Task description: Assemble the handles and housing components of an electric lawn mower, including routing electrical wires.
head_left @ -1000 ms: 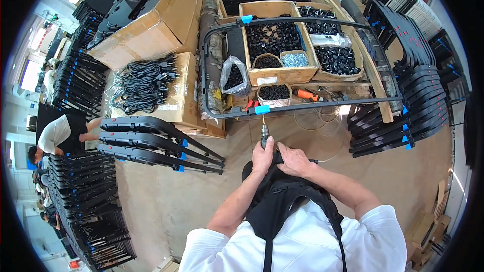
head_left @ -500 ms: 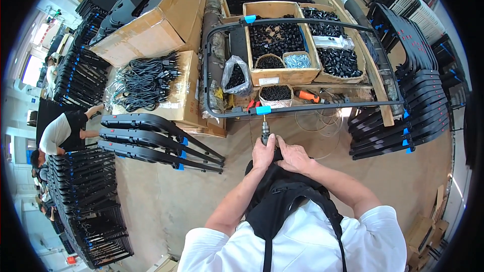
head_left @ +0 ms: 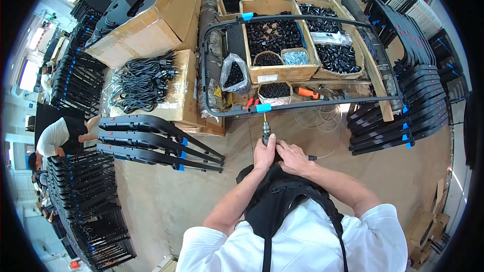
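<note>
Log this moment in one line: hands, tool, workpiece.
left hand: closed on drill | right hand: closed on drill | bit: at blue clip on black frame, contact unclear

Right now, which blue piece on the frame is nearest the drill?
Near-rail piece, at the drill's tip; the far-rail piece lies well beyond.

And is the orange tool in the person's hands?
No, left hand and right hand hold the drill; the orange tool lies apart.
</note>
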